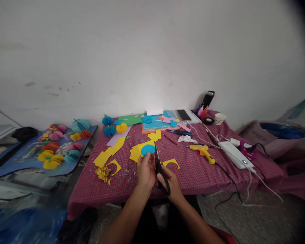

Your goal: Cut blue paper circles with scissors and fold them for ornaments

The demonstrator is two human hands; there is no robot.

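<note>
My left hand (pixel 146 169) pinches a blue paper circle (pixel 147 149) laid against a yellow paper sheet (pixel 143 144). My right hand (pixel 170 183) is wrapped round the handles of black scissors (pixel 160 171), whose blades point away from me along the right edge of the yellow paper. How far the blades are apart I cannot tell. Just beyond my hands lie yellow cut-out rounds (pixel 155 136). Yellow paper pieces (pixel 134 154) lie left of the held sheet, and a curved yellow offcut (pixel 171 163) is to the right of the scissors.
A yellow glue gun (pixel 202 152) lies right of my hands, its cord trailing off the table. Farther right is a white power strip (pixel 235 155). A paper cup (pixel 220 119) and black bottle (pixel 207 99) stand behind. Paper pumpkins (pixel 52 159) cover a blue side table.
</note>
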